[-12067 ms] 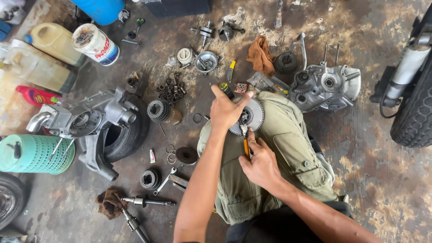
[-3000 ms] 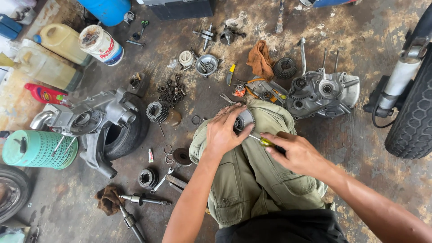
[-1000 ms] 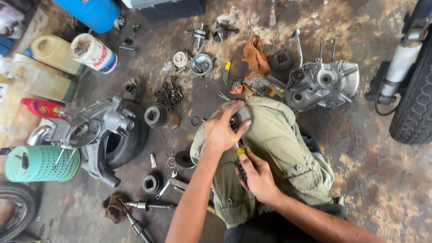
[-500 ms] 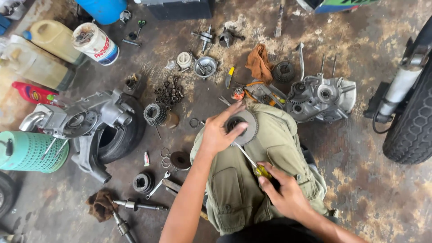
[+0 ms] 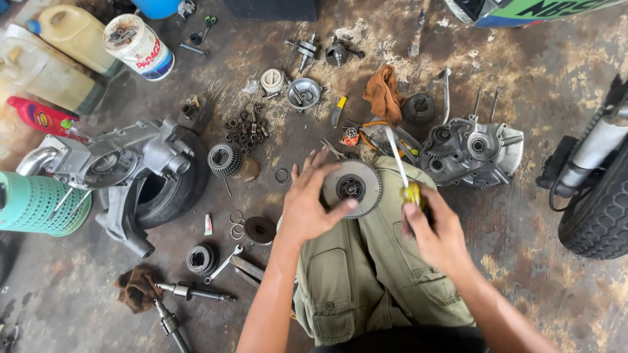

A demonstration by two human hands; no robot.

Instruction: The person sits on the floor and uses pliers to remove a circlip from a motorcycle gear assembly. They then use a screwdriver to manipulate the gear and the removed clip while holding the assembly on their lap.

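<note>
On the lap, left hand [image 5: 307,209] fingers curl loosely round the toothed clutch disc [image 5: 353,188], thumb on its face; right hand [image 5: 437,230] fingers shut tight round a yellow-handled screwdriver [image 5: 404,171]. Engine case [image 5: 472,150] and orange rag [image 5: 384,97] lie just beyond on the floor. Half a second back the blade pointed into the disc; now it points away, beside the rim.

The scene is being lit evenly by soft, diffuse daylight; no single source is being shown. Only faint, short shadows are being cast under the left hand [image 5: 313,206] and the right hand [image 5: 437,230]. Mild glare is being thrown off the grey engine casing [image 5: 472,151] and the white tub [image 5: 139,46]. Focus is being held sharply across the concrete floor [image 5: 536,287]. Slight stretching is being introduced at the frame edges, where the tyre [image 5: 598,216] is being bowed outward.
</note>
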